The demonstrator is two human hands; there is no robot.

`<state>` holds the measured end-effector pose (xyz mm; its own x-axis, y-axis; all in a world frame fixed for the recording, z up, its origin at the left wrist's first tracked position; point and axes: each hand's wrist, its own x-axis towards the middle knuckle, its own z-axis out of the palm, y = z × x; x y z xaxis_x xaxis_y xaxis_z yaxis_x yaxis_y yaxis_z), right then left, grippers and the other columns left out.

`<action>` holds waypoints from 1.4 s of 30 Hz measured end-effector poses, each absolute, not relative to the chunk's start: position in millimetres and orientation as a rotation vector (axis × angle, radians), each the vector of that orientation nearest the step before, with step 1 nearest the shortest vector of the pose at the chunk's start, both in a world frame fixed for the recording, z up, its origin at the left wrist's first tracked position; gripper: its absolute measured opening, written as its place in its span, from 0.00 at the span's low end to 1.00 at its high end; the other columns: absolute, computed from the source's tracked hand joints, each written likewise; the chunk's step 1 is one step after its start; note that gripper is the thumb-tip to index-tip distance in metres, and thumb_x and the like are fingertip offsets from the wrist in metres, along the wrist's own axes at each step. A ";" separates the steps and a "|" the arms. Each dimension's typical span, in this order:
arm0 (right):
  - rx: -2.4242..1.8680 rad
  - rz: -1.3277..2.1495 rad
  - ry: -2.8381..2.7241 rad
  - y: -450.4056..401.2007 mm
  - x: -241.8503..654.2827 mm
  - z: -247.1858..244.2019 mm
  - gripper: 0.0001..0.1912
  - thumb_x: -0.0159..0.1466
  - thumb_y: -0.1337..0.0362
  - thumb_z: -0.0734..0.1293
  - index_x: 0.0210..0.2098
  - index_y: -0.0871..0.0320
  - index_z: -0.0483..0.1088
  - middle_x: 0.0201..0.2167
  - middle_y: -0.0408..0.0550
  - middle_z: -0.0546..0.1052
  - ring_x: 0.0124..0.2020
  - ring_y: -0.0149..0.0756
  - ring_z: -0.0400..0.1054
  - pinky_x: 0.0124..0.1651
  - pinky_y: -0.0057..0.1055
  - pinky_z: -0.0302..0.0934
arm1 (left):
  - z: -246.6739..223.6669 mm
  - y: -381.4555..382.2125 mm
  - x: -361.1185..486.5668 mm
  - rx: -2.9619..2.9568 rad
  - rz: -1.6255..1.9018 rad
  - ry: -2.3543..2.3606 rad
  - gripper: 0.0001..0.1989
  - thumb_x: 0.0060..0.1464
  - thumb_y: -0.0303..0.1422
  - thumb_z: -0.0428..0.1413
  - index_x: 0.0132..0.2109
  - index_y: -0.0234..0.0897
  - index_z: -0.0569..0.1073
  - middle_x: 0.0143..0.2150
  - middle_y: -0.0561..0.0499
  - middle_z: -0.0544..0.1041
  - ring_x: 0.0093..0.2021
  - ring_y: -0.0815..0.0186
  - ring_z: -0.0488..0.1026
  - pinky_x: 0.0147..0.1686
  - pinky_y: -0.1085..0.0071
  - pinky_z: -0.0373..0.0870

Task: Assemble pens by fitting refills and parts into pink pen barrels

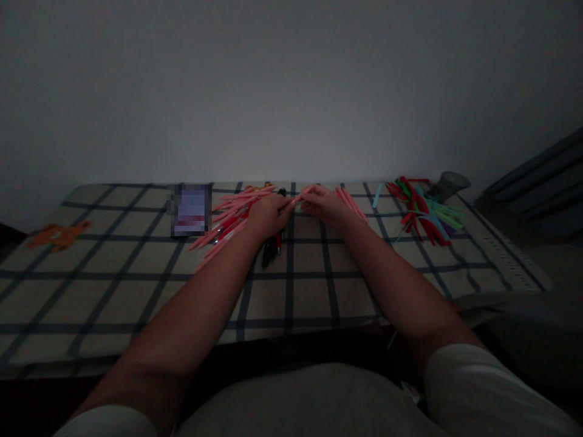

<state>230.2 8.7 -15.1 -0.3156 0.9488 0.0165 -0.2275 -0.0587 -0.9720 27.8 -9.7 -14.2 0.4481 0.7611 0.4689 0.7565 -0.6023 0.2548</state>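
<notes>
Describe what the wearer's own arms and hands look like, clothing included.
The left sleeve and right sleeve are short, plain and pale, looking greyish white in the dim light. Both forearms are bare below them. The left hand and right hand are ungloved; no watch or bracelet shows. Finer details are too dark to tell.

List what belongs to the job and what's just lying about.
Likely in use:
pink stick in right hand, by left hand
mixed stick pile by left hand
pink sticks by right hand

Apparently just lying about:
blurred screen
orange figure
coloured strips
cup
</notes>
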 end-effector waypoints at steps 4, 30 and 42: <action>-0.864 1.577 -1.228 8.8 230.3 -16.2 0.20 0.50 0.54 0.81 0.33 0.54 0.70 0.35 0.42 0.80 0.34 0.30 0.72 0.39 0.30 0.66 | -15.1 -9.6 28.0 2.662 0.895 1.398 0.22 0.72 0.45 0.46 0.50 0.41 0.83 0.42 0.45 0.83 0.44 0.57 0.77 0.42 0.64 0.67; -0.945 1.568 -1.304 12.5 226.5 -18.5 0.25 0.50 0.44 0.79 0.24 0.52 0.66 0.23 0.41 0.72 0.28 0.34 0.64 0.35 0.33 0.59 | -12.7 -10.9 28.4 2.728 0.816 1.354 0.19 0.69 0.44 0.50 0.51 0.44 0.83 0.38 0.46 0.81 0.41 0.58 0.75 0.40 0.65 0.66; -1.044 1.527 -1.291 11.7 223.7 -16.1 0.21 0.60 0.46 0.74 0.25 0.55 0.68 0.22 0.41 0.71 0.25 0.30 0.63 0.32 0.29 0.57 | -9.3 -12.7 29.0 2.741 0.776 1.332 0.17 0.68 0.39 0.52 0.53 0.41 0.82 0.38 0.47 0.80 0.41 0.59 0.74 0.39 0.65 0.64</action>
